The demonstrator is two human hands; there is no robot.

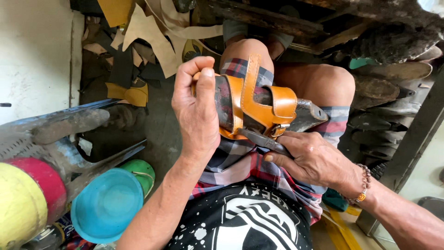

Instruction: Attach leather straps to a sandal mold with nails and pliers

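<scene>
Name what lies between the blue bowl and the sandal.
In the head view, the person's left forearm crosses between blue bowl and orange sandal.

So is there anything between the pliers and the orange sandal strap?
Nothing visible. The right hand holds the pliers right up against the orange sandal near its buckle, while the left hand grips the sandal's other end.
</scene>
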